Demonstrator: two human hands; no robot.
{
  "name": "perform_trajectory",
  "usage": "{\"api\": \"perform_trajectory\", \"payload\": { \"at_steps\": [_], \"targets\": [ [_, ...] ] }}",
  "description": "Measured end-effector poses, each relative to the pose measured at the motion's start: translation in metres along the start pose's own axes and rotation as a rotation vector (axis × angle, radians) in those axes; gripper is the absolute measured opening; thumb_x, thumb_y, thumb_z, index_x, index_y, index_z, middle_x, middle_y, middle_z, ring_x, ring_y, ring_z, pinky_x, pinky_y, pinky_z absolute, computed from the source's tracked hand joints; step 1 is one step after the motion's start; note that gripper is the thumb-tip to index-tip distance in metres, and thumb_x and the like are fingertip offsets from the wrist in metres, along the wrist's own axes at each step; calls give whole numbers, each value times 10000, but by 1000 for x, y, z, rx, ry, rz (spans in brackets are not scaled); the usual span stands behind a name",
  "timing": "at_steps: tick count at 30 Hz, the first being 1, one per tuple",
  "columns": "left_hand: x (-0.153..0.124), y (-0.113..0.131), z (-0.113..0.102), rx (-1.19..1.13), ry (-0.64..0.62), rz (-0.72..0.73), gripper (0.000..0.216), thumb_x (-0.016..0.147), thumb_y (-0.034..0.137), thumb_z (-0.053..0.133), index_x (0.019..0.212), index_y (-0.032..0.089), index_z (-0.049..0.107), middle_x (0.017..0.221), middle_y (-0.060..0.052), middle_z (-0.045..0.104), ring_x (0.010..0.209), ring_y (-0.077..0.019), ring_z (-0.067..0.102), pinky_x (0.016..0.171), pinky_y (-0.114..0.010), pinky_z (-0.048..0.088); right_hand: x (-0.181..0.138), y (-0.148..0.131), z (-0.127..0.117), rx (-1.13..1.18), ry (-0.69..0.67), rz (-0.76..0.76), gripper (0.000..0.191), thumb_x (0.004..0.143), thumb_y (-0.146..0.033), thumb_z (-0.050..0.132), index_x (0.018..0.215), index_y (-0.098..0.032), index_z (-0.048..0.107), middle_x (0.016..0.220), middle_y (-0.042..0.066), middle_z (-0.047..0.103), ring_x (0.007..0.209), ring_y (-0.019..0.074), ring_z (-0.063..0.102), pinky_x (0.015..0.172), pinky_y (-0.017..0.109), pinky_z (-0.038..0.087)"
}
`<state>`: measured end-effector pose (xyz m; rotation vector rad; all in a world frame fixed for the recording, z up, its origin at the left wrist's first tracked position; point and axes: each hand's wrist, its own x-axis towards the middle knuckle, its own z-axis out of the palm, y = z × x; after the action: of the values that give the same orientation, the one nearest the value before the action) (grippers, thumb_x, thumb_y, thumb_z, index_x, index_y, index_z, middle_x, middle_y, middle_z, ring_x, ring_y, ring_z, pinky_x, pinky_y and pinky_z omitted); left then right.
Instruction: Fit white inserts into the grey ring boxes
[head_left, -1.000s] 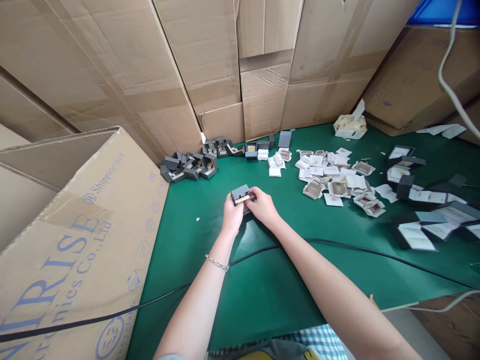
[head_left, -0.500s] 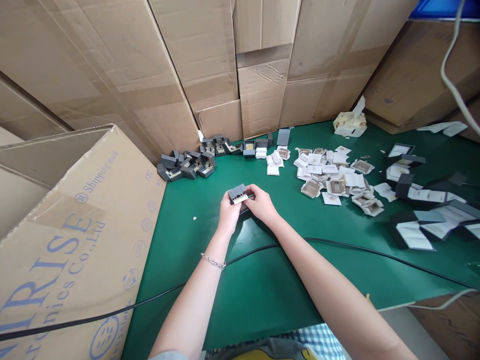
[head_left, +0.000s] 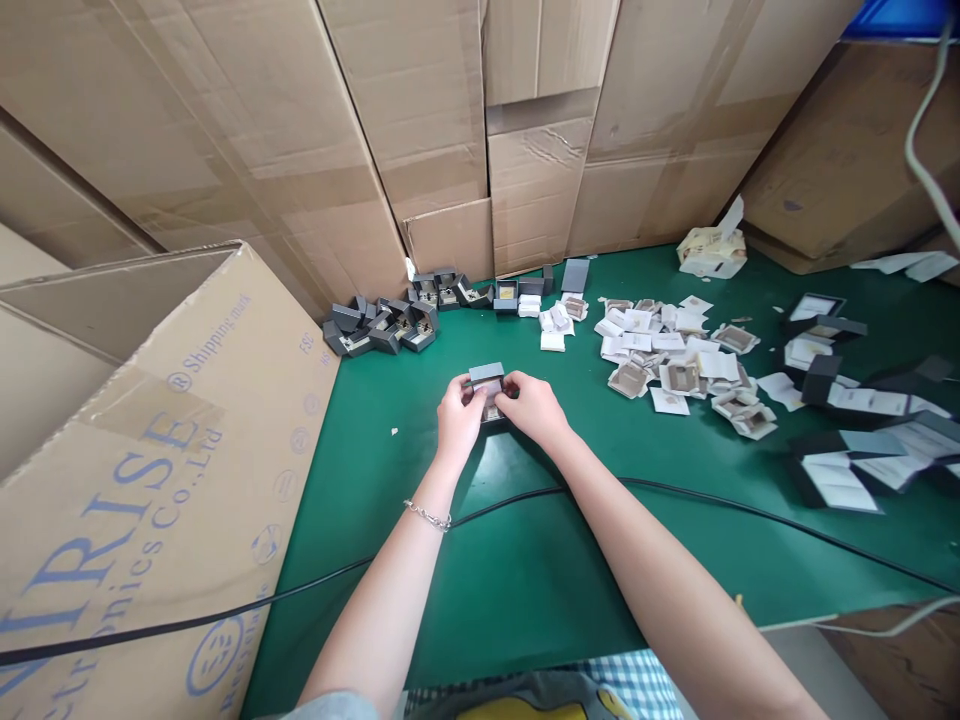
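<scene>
A small grey hinged box (head_left: 487, 379) with its lid raised sits between both my hands, low over the green table (head_left: 540, 560). My left hand (head_left: 457, 420) grips its left side, fingers curled round it. My right hand (head_left: 531, 405) pinches its right side and front, covering most of the pale insert inside. A chain bracelet circles my left wrist.
A heap of grey open boxes (head_left: 386, 325) lies at the back left. White and tan card inserts (head_left: 675, 350) are scattered right of centre, dark boxes and cards (head_left: 855, 430) farther right. A large cardboard carton (head_left: 135, 470) stands at left, cartons wall the back. A black cable (head_left: 675, 495) crosses the table.
The box's lid has tipped up more upright and both hands have closed in tighter round it. The hands stay in about the same spot on the table.
</scene>
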<state>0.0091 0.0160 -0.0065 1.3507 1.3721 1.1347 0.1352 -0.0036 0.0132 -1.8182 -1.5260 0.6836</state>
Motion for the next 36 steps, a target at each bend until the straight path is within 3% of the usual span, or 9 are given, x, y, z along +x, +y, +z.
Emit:
{"api": "perform_trajectory", "payload": {
  "at_steps": [5, 19, 24, 30, 36],
  "targets": [
    [0, 6, -8, 142, 7, 26, 165, 748, 261, 585, 887, 176, 617, 881, -50, 689, 818, -183, 628, 758, -281, 459, 1, 1, 3, 40, -37, -24, 150, 738, -349, 527, 702, -210, 570, 751, 8, 637, 689, 155, 557, 611, 243, 372],
    [4, 14, -18, 360, -26, 61, 194, 768, 343, 552, 803, 181, 653, 738, -48, 664, 700, -194, 585, 630, -270, 413, -4, -11, 2, 191, -31, 107, 264, 674, -419, 542, 542, -199, 480, 557, -29, 546, 561, 127, 474, 522, 231, 329],
    [5, 5, -13, 145, -108, 33, 265, 783, 404, 545, 838, 168, 654, 774, -51, 662, 735, -191, 592, 679, -281, 435, -4, -14, -2, 189, 1, 158, 284, 676, -432, 521, 523, -199, 465, 541, -24, 516, 553, 127, 446, 520, 232, 328],
    [1, 7, -9, -334, -294, -154, 320, 691, 235, 666, 993, 157, 595, 940, -59, 655, 862, -175, 606, 805, -302, 461, -3, -11, -4, 176, -5, 176, 245, 670, -395, 507, 526, -199, 477, 526, -22, 508, 557, 132, 452, 516, 231, 331],
    [-3, 15, -13, -392, -373, -276, 388, 608, 130, 720, 968, 135, 577, 926, -71, 647, 827, -169, 615, 819, -340, 467, -3, -10, -1, 160, -46, 148, 248, 666, -400, 525, 530, -197, 480, 529, -32, 500, 554, 126, 454, 512, 227, 330]
  ]
}}
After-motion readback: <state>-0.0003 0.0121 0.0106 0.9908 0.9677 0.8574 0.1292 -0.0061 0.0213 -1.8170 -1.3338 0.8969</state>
